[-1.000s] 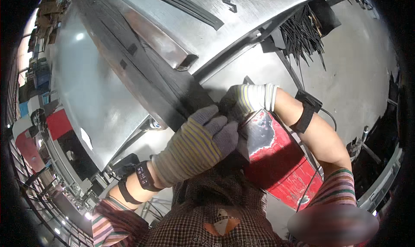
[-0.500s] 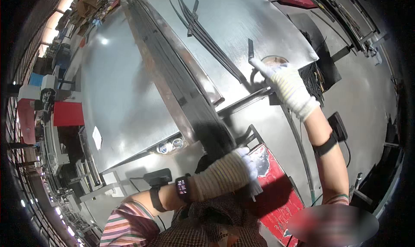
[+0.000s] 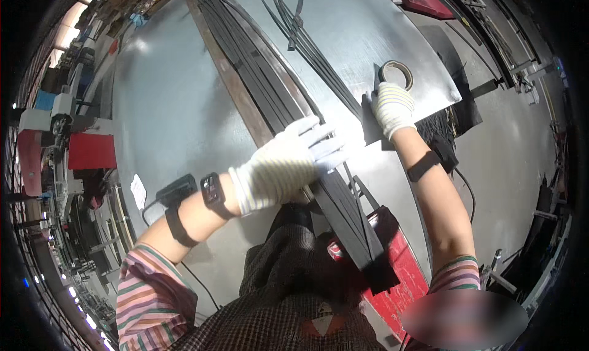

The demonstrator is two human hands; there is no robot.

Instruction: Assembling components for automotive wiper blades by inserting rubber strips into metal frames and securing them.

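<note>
My left hand, in a striped knit glove, lies across a long bundle of dark flat strips. Its fingers are stretched out over the strips. My right hand, gloved the same way, is closed at the lower rim of a roll of tape over the table's right part; the fingertips are partly hidden. Beside that thumb is a short dark piece. The strips rest in a brownish metal channel, and their near ends stick out past the table edge toward me.
The shiny metal table spans both sides of the channel. Several thinner dark strips lie to its right. A red, scuffed surface is under the near strip ends. More dark strands hang by the table's right corner.
My left hand has moved forward from the near strip ends and opened flat onto the bundle. The near ends now stick out farther toward me. My right hand has closed at the tape roll.
</note>
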